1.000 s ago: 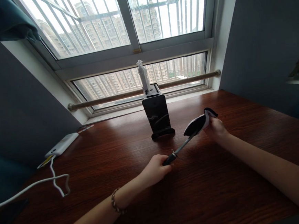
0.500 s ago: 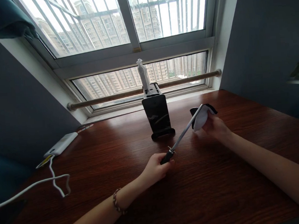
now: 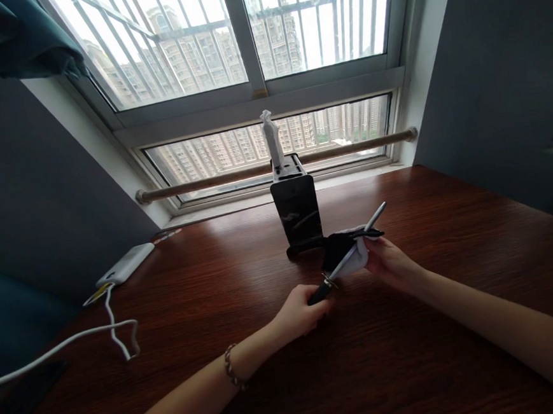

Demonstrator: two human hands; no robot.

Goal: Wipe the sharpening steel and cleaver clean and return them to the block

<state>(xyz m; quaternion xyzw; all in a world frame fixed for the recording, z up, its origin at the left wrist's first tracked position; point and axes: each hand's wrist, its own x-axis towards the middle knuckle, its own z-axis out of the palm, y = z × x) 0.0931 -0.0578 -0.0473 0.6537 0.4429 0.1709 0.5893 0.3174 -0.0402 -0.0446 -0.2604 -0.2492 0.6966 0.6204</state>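
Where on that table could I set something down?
Bare wood shows on the table between the white box and black stand; between the right hand and right wall; and, nearer, between the forearms. It is crowded right beside the stand, where the dark-handled tool in the left hand meets the black-and-white cloth.

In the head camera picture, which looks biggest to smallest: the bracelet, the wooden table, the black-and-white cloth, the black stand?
1. Wooden table, by far the biggest
2. Black stand
3. Black-and-white cloth, though it is bunched up, so some may be hidden
4. Bracelet
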